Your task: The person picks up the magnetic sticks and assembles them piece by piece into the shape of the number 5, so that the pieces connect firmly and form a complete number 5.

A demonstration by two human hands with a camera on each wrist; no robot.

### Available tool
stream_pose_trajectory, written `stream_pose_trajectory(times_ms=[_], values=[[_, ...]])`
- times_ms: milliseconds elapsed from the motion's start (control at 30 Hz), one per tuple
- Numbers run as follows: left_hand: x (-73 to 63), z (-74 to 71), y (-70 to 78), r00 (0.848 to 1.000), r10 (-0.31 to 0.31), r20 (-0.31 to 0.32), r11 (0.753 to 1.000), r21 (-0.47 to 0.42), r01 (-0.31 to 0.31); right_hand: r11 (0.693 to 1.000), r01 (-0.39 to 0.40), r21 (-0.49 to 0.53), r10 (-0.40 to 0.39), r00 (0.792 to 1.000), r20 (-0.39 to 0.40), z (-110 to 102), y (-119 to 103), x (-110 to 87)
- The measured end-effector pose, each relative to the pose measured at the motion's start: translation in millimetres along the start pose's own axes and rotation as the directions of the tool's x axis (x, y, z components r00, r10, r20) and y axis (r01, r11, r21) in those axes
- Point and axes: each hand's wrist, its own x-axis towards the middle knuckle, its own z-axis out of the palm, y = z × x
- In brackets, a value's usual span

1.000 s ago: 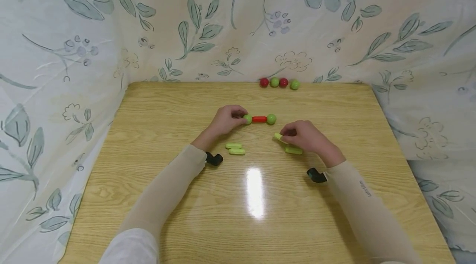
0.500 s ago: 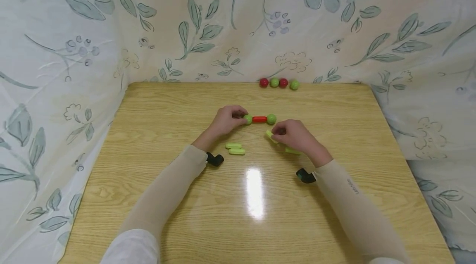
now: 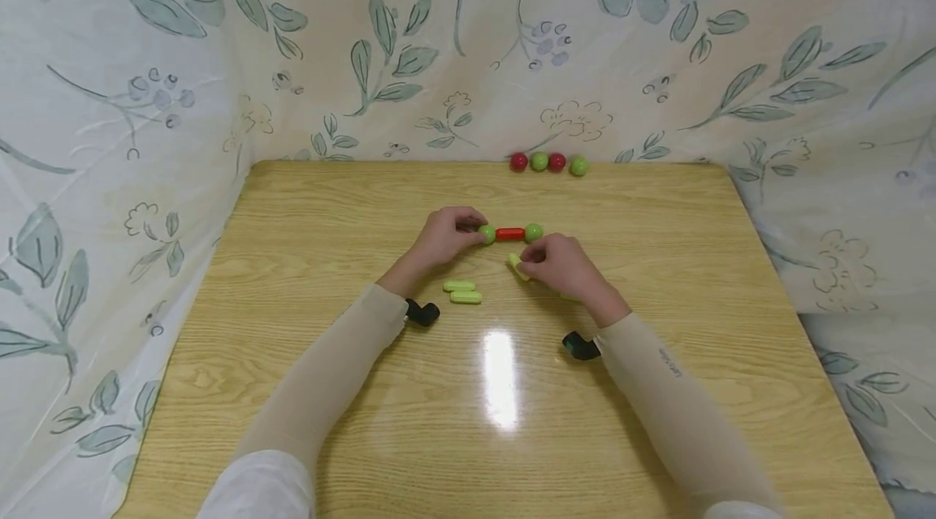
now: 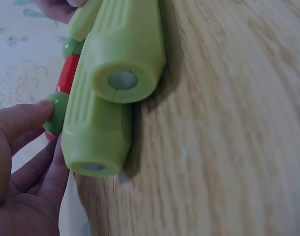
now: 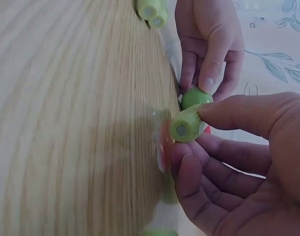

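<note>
My left hand [image 3: 449, 236] pinches the green ball [image 3: 487, 235] at the left end of a joined piece. A short red rod [image 3: 509, 234] links that ball to a second green ball [image 3: 534, 232]. Between thumb and fingers, my right hand [image 3: 569, 269] holds a yellow-green magnetic rod [image 3: 517, 265], just in front of the joined piece. The right wrist view shows a round grey magnet in the end of this held rod [image 5: 184, 125]. Two more yellow-green rods [image 3: 465, 297] lie side by side in front of my left hand. Another is mostly hidden under my right hand.
Several red and green balls [image 3: 539, 161] line the back edge of the wooden table [image 3: 329, 210]. Patterned cloth [image 3: 409, 40] hangs behind and at both sides. Black wrist-worn devices [image 3: 422, 313] stick out from the sleeves.
My right hand has moved left with the yellow-green rod, bringing it closer to the joined piece, and the rod has turned in the fingers. My left hand stays on its ball.
</note>
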Motion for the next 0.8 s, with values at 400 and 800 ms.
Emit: stream_pose_trajectory(times_ms=[400, 800], values=[[0.6, 1.0, 1.5, 1.0, 0.006, -0.002, 1.0, -0.006, -0.006, 0.998, -0.045, 0.033, 0.046, 0.998, -0.034, 9, -7, 2.2], [-0.7, 0.2, 1.1, 1.0, 0.01, -0.006, 1.0, -0.007, -0.011, 0.996, -0.08, 0.045, 0.082, 0.995, -0.051, 21, -17, 10.2]])
